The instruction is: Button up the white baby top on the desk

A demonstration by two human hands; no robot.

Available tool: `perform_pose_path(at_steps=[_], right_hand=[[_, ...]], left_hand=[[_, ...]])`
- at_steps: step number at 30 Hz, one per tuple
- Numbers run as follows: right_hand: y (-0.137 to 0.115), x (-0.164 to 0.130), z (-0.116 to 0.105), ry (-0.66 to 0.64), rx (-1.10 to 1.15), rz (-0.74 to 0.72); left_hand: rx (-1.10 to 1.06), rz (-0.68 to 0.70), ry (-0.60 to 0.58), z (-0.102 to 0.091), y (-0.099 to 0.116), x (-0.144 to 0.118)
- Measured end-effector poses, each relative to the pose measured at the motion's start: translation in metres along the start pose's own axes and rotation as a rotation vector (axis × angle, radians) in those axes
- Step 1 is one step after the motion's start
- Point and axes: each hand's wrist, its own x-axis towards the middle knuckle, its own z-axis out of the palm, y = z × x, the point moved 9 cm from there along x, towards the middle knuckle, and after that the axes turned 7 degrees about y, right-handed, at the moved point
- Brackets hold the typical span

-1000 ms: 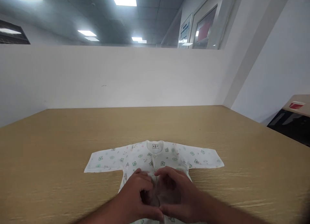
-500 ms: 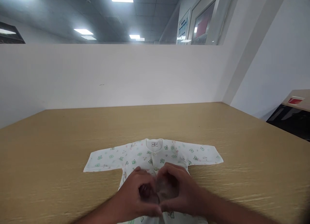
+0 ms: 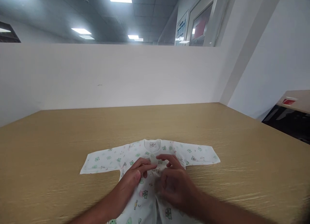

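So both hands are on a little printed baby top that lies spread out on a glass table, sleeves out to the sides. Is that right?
Not quite: the table is wood-grained, tan, not glass. The head view shows this. The rest holds: the left hand and the right hand both rest on the printed baby top, which lies spread out with its sleeves out to the sides.

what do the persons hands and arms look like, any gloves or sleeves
Both are bare. The left hand and right hand wear no gloves, and no rings or watch show. The forearms are uncovered to the bottom edge of the picture, with no sleeve in view.
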Motion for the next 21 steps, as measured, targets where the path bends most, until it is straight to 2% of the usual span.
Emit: perform_pose_path(at_steps=[4, 10, 14, 21], right_hand=[[0.006, -0.002, -0.002, 0.029, -0.045, 0.026], [0.004, -0.004, 0.006, -0.052, -0.055, -0.038], [0.009, -0.003, 0.000, -0.013, 0.013, 0.033], [0.007, 0.001, -0.002, 0.016, -0.019, 0.034]], left_hand=[[0.048, -0.002, -0.015, 0.001, 0.003, -0.002], [0.074, -0.003, 0.007, 0.000, 0.003, -0.002], [0.121, -0.046, -0.013, 0.003, 0.002, -0.002], [0.136, -0.085, -0.005, 0.001, 0.000, -0.005]])
